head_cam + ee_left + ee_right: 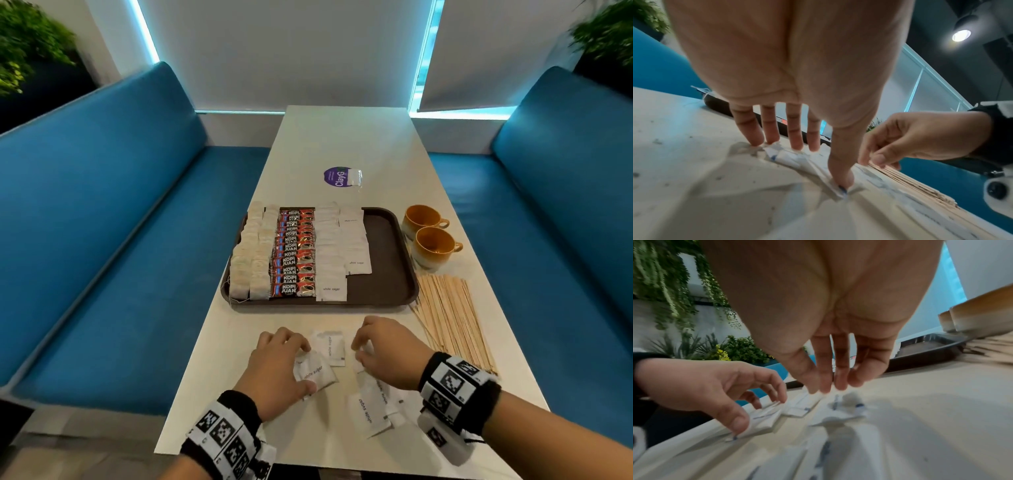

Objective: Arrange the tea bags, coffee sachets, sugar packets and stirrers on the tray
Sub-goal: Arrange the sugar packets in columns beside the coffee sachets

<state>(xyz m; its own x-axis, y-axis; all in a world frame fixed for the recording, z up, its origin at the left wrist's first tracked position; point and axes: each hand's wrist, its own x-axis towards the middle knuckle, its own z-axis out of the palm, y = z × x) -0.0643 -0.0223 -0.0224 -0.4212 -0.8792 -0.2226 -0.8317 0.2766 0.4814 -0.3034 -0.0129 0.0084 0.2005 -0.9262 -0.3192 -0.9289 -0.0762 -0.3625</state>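
A white sugar packet (315, 374) is pinched by the left hand (274, 370); another packet (360, 366) lies beneath the right hand (387, 353), its grip indiscernible.

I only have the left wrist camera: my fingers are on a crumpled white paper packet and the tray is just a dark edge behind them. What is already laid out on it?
Observer: On the dark brown plastic tray, from its left: two columns of tea bags, one column of red coffee sachets, two columns of white sugar packets. The right strip is bare.
Operator: Any stirrers on it?
Observer: None. The thin wooden stirrers all lie on the white table, right of the tray.
Operator: How many packets remain loose?
Observer: Besides the crumpled packet that your left hand pinches, a single packet lies between the hands, and several overlapping packets lie at the right hand.
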